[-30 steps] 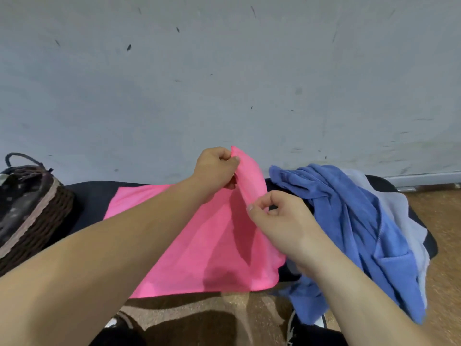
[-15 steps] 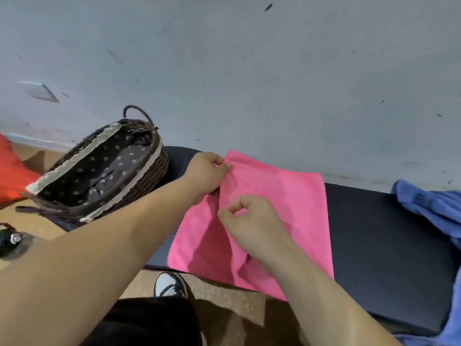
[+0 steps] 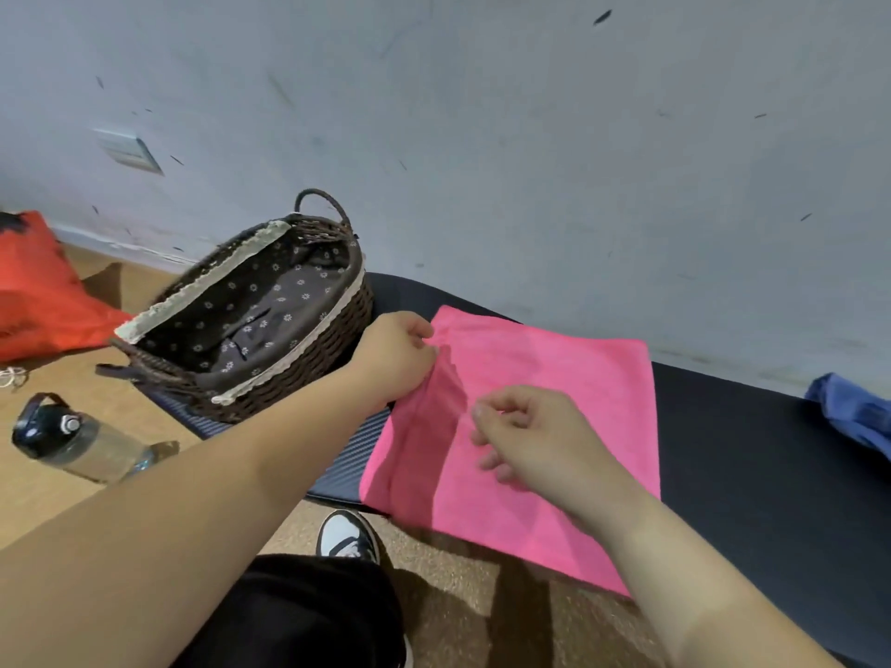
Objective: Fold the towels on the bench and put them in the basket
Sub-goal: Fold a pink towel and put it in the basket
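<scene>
A bright pink towel (image 3: 554, 378) lies spread on the black bench (image 3: 747, 450), just to the right of the basket (image 3: 299, 378). It is plain, with a soft, slightly fuzzy surface and no pattern or trim to be seen. It forms a rough rectangle: the far edge runs along the wall side of the bench, and the near edge hangs a little over the front. Most of it lies flat, but a raised, shadowed fold runs along its left side from the far left corner down toward the near edge.

The left hand (image 3: 393, 359) pinches that far left corner, fingers curled tight around the cloth, right beside the basket's wicker wall. The right hand (image 3: 535, 441) hovers over the middle of the towel with loosely curled fingers, and no cloth shows between them.

The basket is dark brown wicker with a loop handle, pale lace trim and a dark lining printed with small flowers. A blue cloth (image 3: 853, 417) lies at the bench's right end, well apart from the towel.
</scene>
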Action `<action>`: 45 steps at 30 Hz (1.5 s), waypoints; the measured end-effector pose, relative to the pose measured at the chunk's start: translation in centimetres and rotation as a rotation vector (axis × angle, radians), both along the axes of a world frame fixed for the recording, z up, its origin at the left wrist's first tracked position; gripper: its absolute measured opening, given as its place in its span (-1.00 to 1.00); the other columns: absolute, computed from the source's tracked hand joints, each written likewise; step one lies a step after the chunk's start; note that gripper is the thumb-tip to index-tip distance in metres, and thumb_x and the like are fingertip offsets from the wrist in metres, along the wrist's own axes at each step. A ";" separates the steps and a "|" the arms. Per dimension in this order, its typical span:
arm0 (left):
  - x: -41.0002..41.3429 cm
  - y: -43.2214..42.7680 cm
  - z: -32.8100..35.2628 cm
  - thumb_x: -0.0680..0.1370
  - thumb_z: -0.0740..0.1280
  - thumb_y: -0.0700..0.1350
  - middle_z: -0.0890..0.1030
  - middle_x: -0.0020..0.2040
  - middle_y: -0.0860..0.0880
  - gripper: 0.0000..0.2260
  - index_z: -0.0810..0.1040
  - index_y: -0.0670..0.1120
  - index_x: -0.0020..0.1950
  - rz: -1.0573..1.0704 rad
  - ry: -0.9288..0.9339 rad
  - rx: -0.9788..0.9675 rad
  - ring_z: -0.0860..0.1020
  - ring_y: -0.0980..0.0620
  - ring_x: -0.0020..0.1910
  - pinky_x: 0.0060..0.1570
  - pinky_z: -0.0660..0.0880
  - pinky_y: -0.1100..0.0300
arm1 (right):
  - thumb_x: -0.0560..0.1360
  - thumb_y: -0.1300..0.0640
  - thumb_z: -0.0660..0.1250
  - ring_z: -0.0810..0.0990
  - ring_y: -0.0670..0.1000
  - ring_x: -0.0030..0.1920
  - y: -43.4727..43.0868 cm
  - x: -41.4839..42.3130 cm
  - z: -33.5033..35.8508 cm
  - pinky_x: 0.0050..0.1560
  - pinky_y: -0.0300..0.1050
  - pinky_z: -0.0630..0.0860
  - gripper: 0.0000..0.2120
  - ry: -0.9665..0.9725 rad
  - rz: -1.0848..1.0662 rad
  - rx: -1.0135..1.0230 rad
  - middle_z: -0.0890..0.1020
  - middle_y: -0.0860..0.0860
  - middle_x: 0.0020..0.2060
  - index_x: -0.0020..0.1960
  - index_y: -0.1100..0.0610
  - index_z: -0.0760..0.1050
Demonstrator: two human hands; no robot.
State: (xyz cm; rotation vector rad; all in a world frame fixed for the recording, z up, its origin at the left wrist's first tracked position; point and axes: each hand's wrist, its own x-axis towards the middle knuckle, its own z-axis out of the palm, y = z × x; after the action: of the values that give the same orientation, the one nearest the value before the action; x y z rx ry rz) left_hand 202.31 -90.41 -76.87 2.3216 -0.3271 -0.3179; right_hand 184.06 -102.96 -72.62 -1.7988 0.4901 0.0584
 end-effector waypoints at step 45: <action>-10.9 -1.7 -0.5 0.38 0.59 -0.05 0.51 -0.54 -0.10 -0.63 0.40 -0.09 -0.32 -0.387 0.458 0.119 0.58 -0.11 -0.52 -0.54 0.48 0.16 | 0.56 0.11 0.35 0.64 0.00 -0.03 -7.1 3.3 -4.0 0.11 -0.10 0.55 -0.82 -0.001 -0.041 -0.702 0.69 -0.03 -0.01 0.11 0.08 0.67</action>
State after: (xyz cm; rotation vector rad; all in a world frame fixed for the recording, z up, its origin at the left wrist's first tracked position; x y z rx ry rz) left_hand 191.37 -92.11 -77.35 2.2055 -0.5342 -1.0632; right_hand 187.36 -110.04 -76.59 -2.4706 0.5915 -0.1633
